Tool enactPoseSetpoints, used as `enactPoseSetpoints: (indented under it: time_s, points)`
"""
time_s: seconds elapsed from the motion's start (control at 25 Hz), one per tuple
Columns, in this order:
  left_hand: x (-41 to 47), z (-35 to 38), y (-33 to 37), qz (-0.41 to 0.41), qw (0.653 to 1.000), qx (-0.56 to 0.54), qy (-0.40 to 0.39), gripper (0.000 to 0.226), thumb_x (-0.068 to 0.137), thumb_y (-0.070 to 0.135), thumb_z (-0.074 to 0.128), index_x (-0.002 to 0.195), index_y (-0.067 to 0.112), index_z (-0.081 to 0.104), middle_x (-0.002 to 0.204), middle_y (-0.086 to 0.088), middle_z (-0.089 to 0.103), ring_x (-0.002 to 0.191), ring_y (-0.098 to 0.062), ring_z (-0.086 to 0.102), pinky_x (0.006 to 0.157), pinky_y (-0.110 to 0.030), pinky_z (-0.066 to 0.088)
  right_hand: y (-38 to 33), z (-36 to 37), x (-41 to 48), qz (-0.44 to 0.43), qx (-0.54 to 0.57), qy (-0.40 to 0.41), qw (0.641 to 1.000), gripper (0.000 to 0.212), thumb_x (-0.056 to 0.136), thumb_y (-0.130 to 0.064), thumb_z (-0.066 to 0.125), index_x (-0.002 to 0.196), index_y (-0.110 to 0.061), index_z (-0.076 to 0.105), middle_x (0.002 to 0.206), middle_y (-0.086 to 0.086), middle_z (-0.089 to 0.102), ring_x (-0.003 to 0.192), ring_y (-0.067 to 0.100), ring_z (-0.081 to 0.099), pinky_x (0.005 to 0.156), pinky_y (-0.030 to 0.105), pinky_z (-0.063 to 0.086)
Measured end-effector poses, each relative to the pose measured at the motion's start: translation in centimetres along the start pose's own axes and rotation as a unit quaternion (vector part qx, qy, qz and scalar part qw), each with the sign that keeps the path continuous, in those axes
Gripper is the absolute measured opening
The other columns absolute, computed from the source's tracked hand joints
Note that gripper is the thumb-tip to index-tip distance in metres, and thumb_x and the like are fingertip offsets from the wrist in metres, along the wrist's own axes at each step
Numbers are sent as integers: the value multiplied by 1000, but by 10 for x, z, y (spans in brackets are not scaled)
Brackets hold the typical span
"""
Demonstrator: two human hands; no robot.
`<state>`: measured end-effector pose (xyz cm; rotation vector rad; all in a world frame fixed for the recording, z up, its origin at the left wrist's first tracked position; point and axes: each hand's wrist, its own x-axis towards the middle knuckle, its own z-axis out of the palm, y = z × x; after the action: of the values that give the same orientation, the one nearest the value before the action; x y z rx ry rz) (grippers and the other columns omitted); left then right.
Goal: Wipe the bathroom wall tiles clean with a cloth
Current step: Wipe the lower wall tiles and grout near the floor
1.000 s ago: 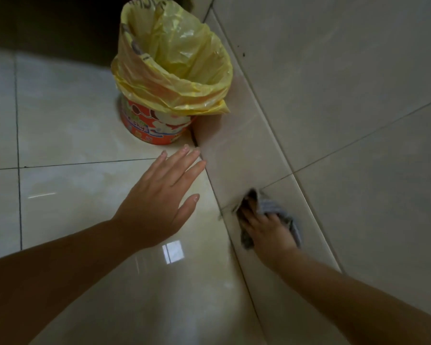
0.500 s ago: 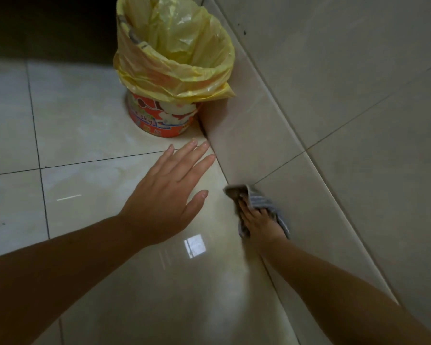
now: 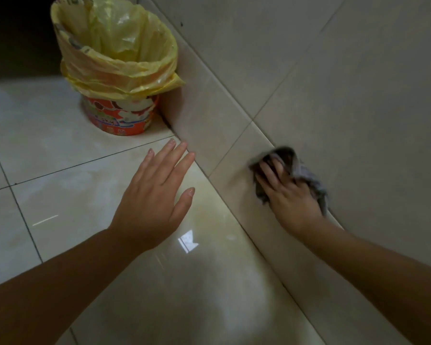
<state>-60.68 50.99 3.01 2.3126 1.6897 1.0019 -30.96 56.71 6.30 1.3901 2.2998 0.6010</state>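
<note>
The right hand (image 3: 291,195) is pressing the cloth (image 3: 311,180) against the wall (image 3: 358,108), low down, just above the floor (image 3: 60,195). Its fingers (image 3: 265,174) are spreading apart and bending into the grey fabric, pinning it to the tile. A fold is covering the fingertips, so how far they are curling cannot be told. The cloth is lying bunched under the palm and spilling out toward 12 and 3 o'clock of the hand, right on the grout line that is dividing the low tile row (image 3: 209,135) from the larger tiles above.

That low row is running its long axis from 11 o'clock, by the bin (image 3: 120,115), down to 5 o'clock past the right forearm. A cross joint is sitting just at 10 o'clock of the cloth. The next stroke is probably turning on this: the wiping is likely going either along the row toward 11 o'clock or up across the big tiles toward 1 o'clock, and the fabric is already leading the fingers on that upper side.

The left hand (image 3: 154,197) is holding nothing, flat with its fingers straight and close together, thumb apart, over the floor. Its fingertips are pointing to 1 o'clock and lying just beside the wall's foot. Only the right hand is on the wall.
</note>
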Motion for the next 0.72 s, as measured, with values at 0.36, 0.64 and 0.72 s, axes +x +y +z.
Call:
enactPoseSetpoints:
  time_s: [0.36,0.64,0.72]
  points:
    - [-15,-1,5,48,997,40,-37,58,98,36,35,150,10,36,159,-11,32,150,-24,22,122,-47,17,-43,91,-83,-20,180,-185,966,72,87,-38,24,152,-37,-7,157,-5,31,143,16,33,117,27,15]
    - [-8,20,38,96,993,23,-58,57,99,37,33,150,11,35,159,-11,34,150,-25,23,122,-44,15,-5,39,-102,52,105,10,993,62,79,-11,29,134,-7,57,137,15,56,119,33,60,65,29,55]
    - [-5,25,51,111,992,19,-61,58,100,37,34,151,11,34,159,-11,33,151,-24,22,123,-43,13,-5,30,-74,54,81,44,994,65,78,-5,30,139,-6,51,148,12,46,135,31,43,85,36,54]
